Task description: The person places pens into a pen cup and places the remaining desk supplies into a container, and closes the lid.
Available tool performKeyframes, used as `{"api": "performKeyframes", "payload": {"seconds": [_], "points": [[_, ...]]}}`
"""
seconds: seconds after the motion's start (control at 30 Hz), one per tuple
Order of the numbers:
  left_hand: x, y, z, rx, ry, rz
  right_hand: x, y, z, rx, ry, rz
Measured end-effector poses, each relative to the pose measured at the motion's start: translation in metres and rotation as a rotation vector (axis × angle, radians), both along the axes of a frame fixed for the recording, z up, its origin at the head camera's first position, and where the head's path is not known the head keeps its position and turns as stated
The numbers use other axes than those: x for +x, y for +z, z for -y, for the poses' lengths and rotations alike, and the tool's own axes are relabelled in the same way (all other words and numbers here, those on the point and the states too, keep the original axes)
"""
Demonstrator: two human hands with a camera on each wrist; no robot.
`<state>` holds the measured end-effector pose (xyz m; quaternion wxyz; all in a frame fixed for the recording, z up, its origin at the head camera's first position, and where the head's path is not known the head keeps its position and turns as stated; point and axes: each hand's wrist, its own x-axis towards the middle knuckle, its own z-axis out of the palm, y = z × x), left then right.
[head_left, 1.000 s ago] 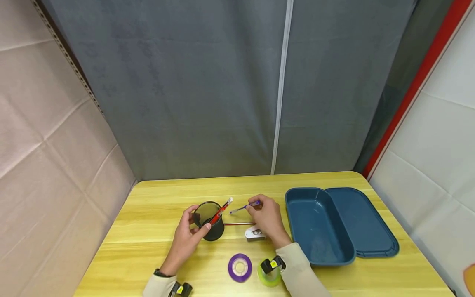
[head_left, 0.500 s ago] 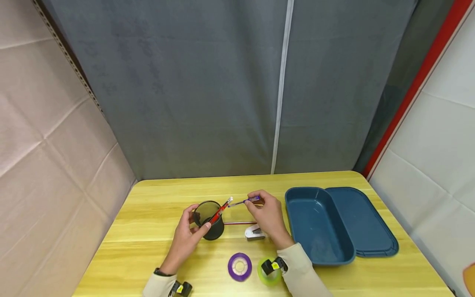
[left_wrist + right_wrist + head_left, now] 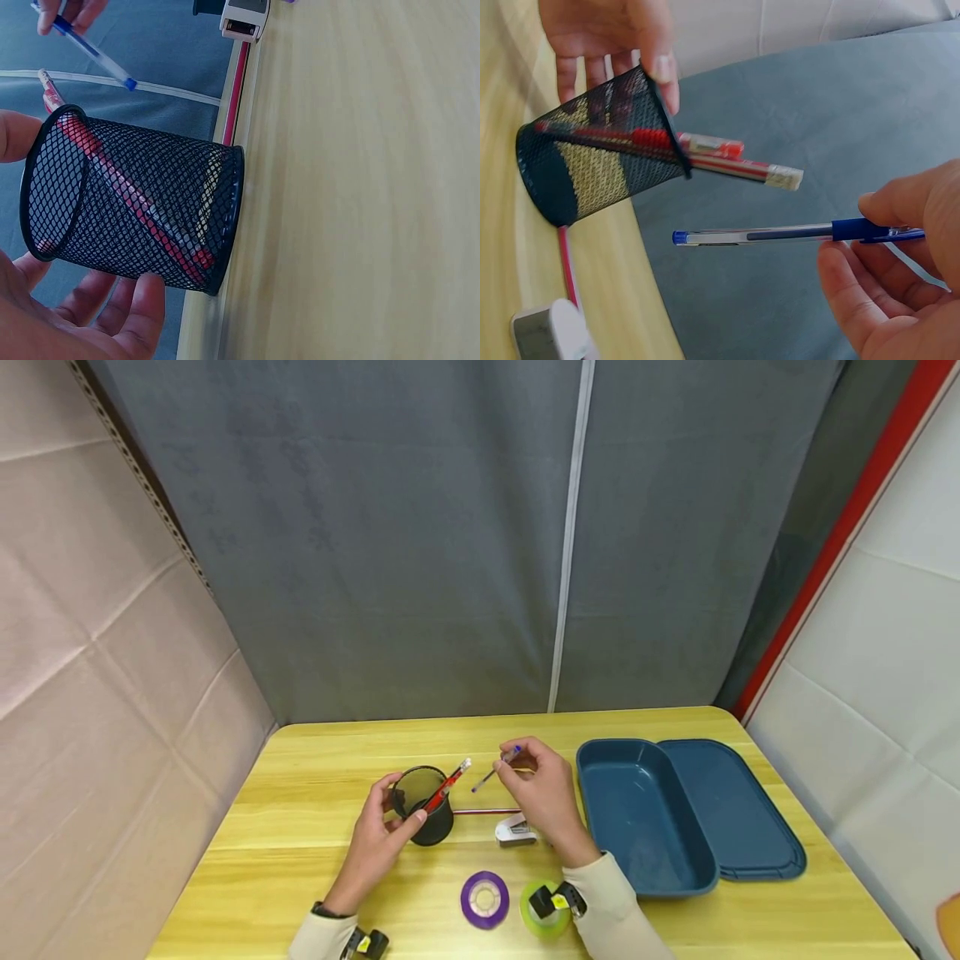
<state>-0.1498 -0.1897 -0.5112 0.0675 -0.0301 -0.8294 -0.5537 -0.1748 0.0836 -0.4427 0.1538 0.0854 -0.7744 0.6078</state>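
My left hand [image 3: 378, 835] holds a black mesh pen cup [image 3: 431, 832] upright on the table, thumb at the rim and fingers around the far side. Inside it lean a red pen [image 3: 712, 145] and a red-striped pencil [image 3: 784, 177] with a white eraser end, both sticking out over the rim. To the right of the cup, my right hand [image 3: 546, 789] pinches a clear pen with blue ends [image 3: 772, 235] between thumb and fingers. The pen is in the air, its lower end pointing toward the cup and apart from it.
Another red pencil [image 3: 483, 811] lies beside the cup, behind a small white stapler [image 3: 514, 832]. Nearer me are a purple tape roll [image 3: 469, 903] and a green tape roll [image 3: 553, 930], partly under my right wrist. A blue bin [image 3: 637, 810] and its lid [image 3: 750, 810] sit on the right.
The pen in my right hand has turned steeper, its lower end dropping down and away from the pencil's eraser end. My left hand and the cup have stayed in place.
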Motion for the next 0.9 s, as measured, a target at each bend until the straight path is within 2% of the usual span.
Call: {"api": "performKeyframes", "payload": {"seconds": [0.3, 0.6, 0.77, 0.9], "points": [[0.001, 0.000, -0.001, -0.006, 0.003, 0.001, 0.009, 0.019, 0.003, -0.014, 0.033, -0.036], [0.001, 0.001, -0.001, -0.001, 0.004, -0.008, 0.017, 0.040, 0.014, -0.018, 0.105, -0.091], [0.000, 0.000, 0.000, -0.002, -0.001, -0.014, 0.016, 0.044, 0.024, -0.017, 0.136, -0.109], [0.000, 0.000, 0.000, -0.007, -0.002, -0.017, 0.013, 0.040, 0.035, -0.007, 0.152, -0.111]]}}
